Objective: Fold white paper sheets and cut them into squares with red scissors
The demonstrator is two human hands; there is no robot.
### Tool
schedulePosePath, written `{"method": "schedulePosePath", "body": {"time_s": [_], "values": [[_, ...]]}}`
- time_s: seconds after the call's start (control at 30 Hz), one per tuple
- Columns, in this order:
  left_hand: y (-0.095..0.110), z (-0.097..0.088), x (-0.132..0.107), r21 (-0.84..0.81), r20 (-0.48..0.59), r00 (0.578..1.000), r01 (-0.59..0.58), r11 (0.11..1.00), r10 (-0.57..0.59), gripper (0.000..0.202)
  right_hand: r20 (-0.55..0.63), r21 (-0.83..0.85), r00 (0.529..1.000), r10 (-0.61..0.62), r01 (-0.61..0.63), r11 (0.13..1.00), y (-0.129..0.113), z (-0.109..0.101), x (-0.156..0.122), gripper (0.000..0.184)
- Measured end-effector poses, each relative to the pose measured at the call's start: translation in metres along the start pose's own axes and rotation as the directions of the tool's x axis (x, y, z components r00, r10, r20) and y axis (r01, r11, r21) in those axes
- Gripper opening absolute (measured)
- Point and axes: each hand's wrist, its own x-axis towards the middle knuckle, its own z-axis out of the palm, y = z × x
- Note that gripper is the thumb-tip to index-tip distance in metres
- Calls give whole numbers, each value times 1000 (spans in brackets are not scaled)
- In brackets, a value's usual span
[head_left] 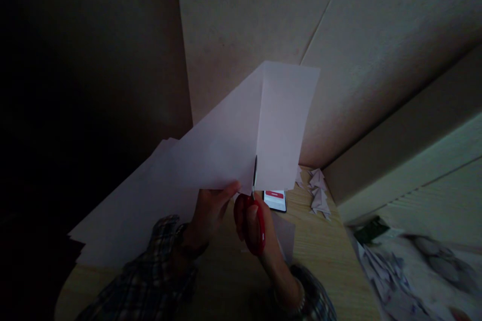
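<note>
A white sheet of paper with a vertical crease is held up in front of me. My left hand pinches its lower edge, thumb on the near face and the other fingers mostly hidden behind. Red-handled scissors are in my right hand, with fingers through the loops. Their blades lie at the lower edge of the sheet, along the crease, and a slit parts the paper there. More white sheets spread out at the left, under my left forearm.
A phone with a lit screen lies on the wooden table behind the sheet. Folded paper pieces sit at the table's far right corner. A smaller paper lies near my right wrist. Beyond the right edge is a paper pile.
</note>
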Motion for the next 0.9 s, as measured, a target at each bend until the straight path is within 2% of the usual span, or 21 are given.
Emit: {"method": "schedulePosePath", "body": {"time_s": [0.1,0.17,0.27,0.33,0.4,0.5,0.57,0.6,0.63,0.67,0.7,0.73,0.77,0.8,0.83,0.9], "values": [[0,-3,0,27,55,998,5,1000,-7,38,-6,-28,1000,-20,20,999,3,-6,2,61],[1,-7,5,86,153,988,17,996,-31,32,-13,-81,1000,-16,15,997,2,-14,4,62],[4,-18,16,288,335,929,57,956,-157,22,-42,-194,999,-34,25,981,-5,-28,7,61],[12,-28,21,470,424,846,101,877,-324,17,-38,-254,997,-61,49,966,-12,-37,9,57],[27,-37,18,579,500,741,99,809,-448,26,-4,-303,997,-73,69,950,-19,-44,10,52],[66,-49,5,746,558,541,5,666,-629,27,64,-352,997,-52,71,933,-28,-51,10,48],[92,-54,-1,733,606,482,-28,680,-633,25,109,-355,994,-32,69,932,-32,-54,10,48],[101,-56,-1,669,651,527,-58,741,-546,20,132,-350,991,-23,68,934,-33,-55,10,48],[107,-57,2,545,652,684,-123,829,-327,15,152,-341,988,-16,68,938,-34,-57,10,48],[109,-57,7,418,511,859,-244,875,-5,16,169,-335,986,-10,67,940,-35,-58,9,48],[108,-55,14,400,315,925,-332,854,212,23,178,-330,984,-3,63,942,-36,-60,9,48],[103,-52,23,403,181,929,-369,837,322,37,183,-326,983,1,60,944,-37,-61,8,47],[97,-48,32,363,141,934,-358,861,329,51,187,-324,982,5,56,944,-38,-62,7,46],[89,-44,41,297,119,944,-331,896,309,57,188,-326,982,11,52,944,-40,-63,6,45],[82,-38,48,281,127,963,-263,923,236,62,188,-332,982,17,48,942,-42,-64,5,45],[70,-28,58,257,189,976,-151,954,103,68,192,-349,981,39,31,937,-46,-66,3,45]]}}
